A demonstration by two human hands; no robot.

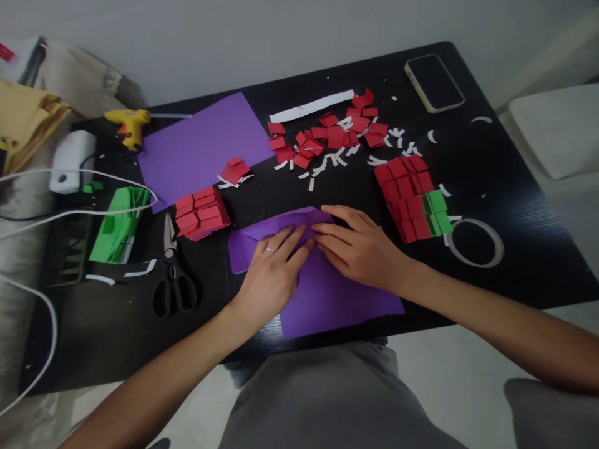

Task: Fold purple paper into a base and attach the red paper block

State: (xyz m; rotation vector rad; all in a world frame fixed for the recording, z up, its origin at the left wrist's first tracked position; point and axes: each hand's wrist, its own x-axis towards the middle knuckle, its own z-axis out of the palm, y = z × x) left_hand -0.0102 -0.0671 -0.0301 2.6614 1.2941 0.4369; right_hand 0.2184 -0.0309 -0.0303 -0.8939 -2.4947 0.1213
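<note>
A purple sheet of paper (341, 305) lies before me on the black table, its far part folded over and standing slightly raised. My left hand (274, 271) rests on the folded part, fingers stretched forward, a ring on one of them. From the other side, my right hand (353, 246) reaches in with spread fingers, its tips touching the paper close to the left fingertips. Both thumbs are mostly hidden. Left of the sheet sits a block of folded red paper pieces (202, 213). To its right is a larger red block (403, 196) with a green paper part (436, 212).
Black-handled scissors (174, 280), folded green paper (119, 224) and a yellow glue gun (133, 128) lie left. Another purple sheet (206, 143), red pieces (334, 137) and white scraps lie farther back. At right are a phone (435, 84) and tape roll (498, 243). White cable (79, 169) crosses left.
</note>
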